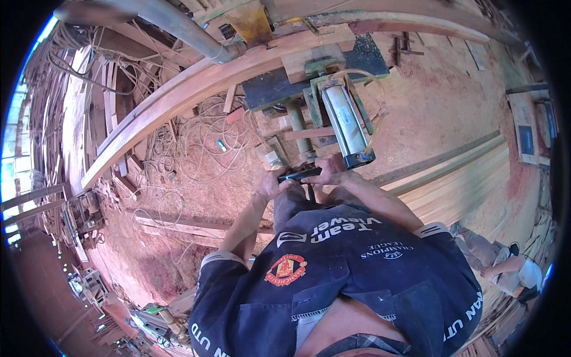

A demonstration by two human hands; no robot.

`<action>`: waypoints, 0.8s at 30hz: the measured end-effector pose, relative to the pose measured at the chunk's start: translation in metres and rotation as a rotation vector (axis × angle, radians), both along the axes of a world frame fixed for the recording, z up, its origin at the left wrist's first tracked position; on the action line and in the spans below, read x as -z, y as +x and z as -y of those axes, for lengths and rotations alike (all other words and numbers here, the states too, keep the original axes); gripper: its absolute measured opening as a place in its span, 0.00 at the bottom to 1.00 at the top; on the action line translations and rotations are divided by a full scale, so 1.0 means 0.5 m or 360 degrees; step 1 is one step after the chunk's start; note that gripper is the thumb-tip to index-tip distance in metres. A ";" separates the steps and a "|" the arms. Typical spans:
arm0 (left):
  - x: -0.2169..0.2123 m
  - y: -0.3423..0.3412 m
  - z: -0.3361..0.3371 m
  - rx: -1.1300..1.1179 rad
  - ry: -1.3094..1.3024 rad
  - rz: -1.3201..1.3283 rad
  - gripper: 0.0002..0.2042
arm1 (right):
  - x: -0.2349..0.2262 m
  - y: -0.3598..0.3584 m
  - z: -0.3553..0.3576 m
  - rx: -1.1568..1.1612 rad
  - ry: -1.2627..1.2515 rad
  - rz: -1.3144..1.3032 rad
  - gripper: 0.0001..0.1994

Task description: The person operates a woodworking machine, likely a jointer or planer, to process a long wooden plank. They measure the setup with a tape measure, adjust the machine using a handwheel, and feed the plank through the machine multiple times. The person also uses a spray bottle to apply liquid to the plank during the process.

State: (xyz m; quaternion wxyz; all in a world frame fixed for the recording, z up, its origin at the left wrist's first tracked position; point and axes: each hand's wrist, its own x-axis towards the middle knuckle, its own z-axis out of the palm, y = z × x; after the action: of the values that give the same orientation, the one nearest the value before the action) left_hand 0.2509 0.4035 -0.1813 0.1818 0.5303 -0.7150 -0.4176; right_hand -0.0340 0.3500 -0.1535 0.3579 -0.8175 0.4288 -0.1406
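Observation:
My left hand (272, 183) and my right hand (329, 170) are closed round the two ends of a black bar-shaped handle (301, 175), held low in front of my body. Just beyond it, a round metal shaft (299, 130) runs up under the machine's dark table (270, 89); whether the handle joins it cannot be made out. Beside my right hand is the lower end of a silver pneumatic cylinder (345, 119). A long wooden beam (178, 95) lies across the machine, with a wood block (312, 61) between it and the cylinder's clamp end.
A thick grey pipe (184, 27) slants over the beam. Loose hoses (205, 166) coil on the dusty floor at left. Stacked planks (458, 169) lie at right. Another person (505, 271) is behind me at lower right. Wood scraps line the left wall.

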 end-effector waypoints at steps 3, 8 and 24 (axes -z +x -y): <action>-0.046 -0.023 0.007 -0.0039 0.0108 0.0140 0.37 | 0.044 -0.017 0.004 0.0025 -0.0245 0.0270 0.34; -0.102 -0.044 0.019 -0.0015 0.0324 0.0341 0.40 | 0.083 -0.046 0.004 -0.0019 -0.0356 0.0371 0.33; -0.045 -0.034 0.003 -0.0130 0.0153 0.0156 0.40 | 0.085 -0.044 -0.007 0.0054 0.0049 0.0228 0.36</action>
State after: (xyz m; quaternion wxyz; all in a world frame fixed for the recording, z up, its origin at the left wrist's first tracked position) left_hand 0.2339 0.4021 -0.1585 0.1378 0.5869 -0.6800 -0.4174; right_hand -0.0558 0.3535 -0.1960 0.3979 -0.7923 0.4178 -0.1981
